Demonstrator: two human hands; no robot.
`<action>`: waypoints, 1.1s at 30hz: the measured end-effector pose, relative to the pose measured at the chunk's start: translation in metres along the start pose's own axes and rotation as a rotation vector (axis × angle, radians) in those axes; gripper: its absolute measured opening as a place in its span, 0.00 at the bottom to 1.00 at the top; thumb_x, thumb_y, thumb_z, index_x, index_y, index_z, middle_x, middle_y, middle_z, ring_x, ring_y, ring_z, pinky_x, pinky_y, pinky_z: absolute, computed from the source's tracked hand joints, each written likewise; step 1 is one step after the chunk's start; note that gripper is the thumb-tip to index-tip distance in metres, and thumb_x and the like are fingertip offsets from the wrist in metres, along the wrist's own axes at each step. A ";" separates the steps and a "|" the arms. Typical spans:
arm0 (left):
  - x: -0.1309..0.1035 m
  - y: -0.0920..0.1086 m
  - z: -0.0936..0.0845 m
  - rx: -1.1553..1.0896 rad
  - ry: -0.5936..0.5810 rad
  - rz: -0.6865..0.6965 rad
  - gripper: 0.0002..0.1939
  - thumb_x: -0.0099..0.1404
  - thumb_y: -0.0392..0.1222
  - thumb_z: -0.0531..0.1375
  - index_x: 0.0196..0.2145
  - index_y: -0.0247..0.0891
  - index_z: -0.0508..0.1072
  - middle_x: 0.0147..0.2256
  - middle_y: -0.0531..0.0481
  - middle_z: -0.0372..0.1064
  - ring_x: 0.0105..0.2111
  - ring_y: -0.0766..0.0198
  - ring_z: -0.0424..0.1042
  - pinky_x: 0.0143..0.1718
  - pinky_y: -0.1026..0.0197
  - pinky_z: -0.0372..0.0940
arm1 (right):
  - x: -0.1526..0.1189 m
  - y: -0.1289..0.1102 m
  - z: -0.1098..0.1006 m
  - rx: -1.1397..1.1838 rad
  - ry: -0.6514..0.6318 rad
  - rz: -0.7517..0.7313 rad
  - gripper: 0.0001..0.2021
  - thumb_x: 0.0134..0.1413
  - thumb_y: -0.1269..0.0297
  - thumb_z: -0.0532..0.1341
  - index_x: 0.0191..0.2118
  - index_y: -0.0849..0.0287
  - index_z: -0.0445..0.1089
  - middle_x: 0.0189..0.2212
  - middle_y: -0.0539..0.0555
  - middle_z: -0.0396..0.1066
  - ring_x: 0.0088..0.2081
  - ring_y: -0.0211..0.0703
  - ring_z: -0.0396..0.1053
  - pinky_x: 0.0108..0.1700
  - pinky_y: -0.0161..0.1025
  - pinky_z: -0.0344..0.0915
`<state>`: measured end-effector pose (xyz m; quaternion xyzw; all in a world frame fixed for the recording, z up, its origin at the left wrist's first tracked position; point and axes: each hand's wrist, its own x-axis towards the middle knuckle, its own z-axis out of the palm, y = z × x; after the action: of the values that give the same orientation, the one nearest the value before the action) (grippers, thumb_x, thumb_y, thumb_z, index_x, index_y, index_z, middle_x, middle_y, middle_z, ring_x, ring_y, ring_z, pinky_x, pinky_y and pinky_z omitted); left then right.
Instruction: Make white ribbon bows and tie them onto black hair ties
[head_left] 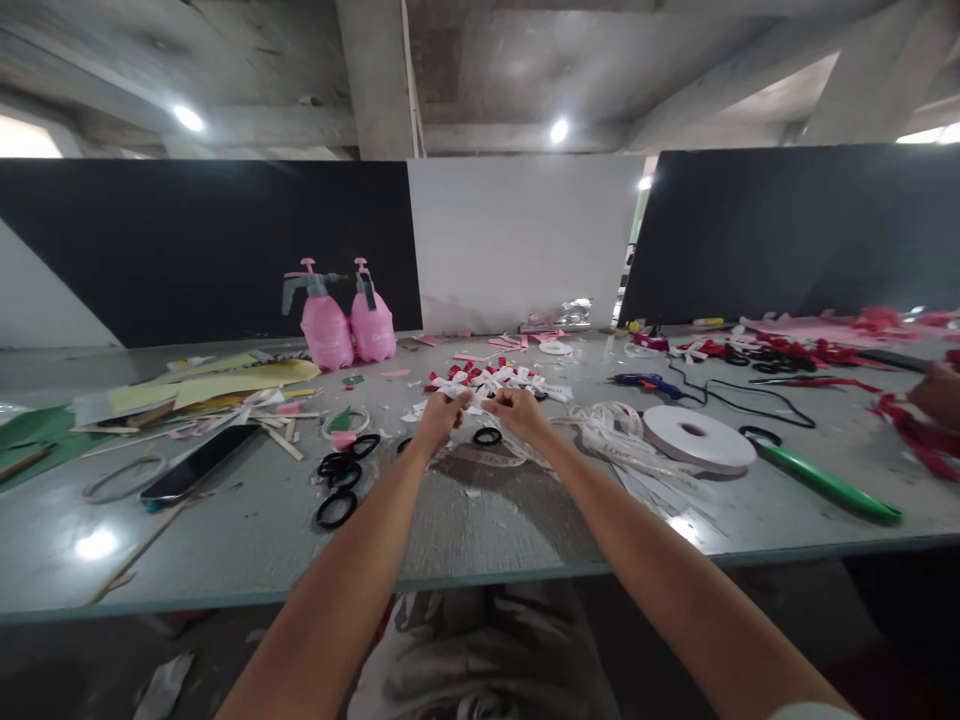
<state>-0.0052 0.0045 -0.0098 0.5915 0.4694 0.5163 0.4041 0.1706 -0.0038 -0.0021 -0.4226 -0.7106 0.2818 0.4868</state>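
Close together over the middle of the table, my left hand (444, 418) and my right hand (519, 412) are both closed in a pinch. Between the fingertips shows a small bit of white ribbon (478, 402); its exact shape is too small to make out. Just behind the hands lies a pile of white and red ribbon bows (491, 378). A black hair tie (487, 437) rests below the fingers, near a loose strip of lettered ribbon (487, 458). To the left of my left forearm sit several more black hair ties (337, 508).
At right are tangled white ribbon (619, 435), a ribbon roll (699, 440), a corded blue glue gun (649, 384) and a green-handled tool (832, 482). Pink spray bottles (326, 332), a phone (201, 463) and paper scraps (217, 385) lie left. Another person's hand (941, 395) is far right.
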 end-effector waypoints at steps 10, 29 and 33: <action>-0.023 0.030 0.007 0.289 0.084 0.490 0.12 0.57 0.49 0.62 0.33 0.38 0.73 0.28 0.53 0.69 0.27 0.68 0.63 0.30 0.66 0.56 | 0.005 0.011 -0.001 0.129 0.013 0.054 0.22 0.45 0.43 0.59 0.20 0.59 0.62 0.14 0.45 0.52 0.18 0.31 0.48 0.21 0.32 0.44; -0.006 0.013 0.007 0.056 -0.224 0.308 0.21 0.53 0.38 0.61 0.46 0.37 0.70 0.41 0.45 0.74 0.41 0.60 0.72 0.41 0.61 0.63 | -0.006 -0.003 -0.001 0.470 -0.285 0.179 0.16 0.52 0.47 0.57 0.30 0.56 0.59 0.15 0.41 0.54 0.12 0.29 0.48 0.15 0.29 0.47; -0.007 0.013 0.004 0.238 -0.087 0.301 0.13 0.60 0.44 0.55 0.38 0.34 0.73 0.26 0.51 0.70 0.26 0.66 0.68 0.31 0.63 0.61 | -0.005 -0.006 -0.005 0.289 -0.221 0.158 0.18 0.49 0.49 0.59 0.40 0.56 0.62 0.18 0.41 0.58 0.15 0.30 0.50 0.19 0.30 0.48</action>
<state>0.0009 -0.0052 0.0009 0.7204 0.4156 0.4857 0.2692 0.1743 -0.0111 0.0020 -0.3693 -0.6765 0.4627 0.4379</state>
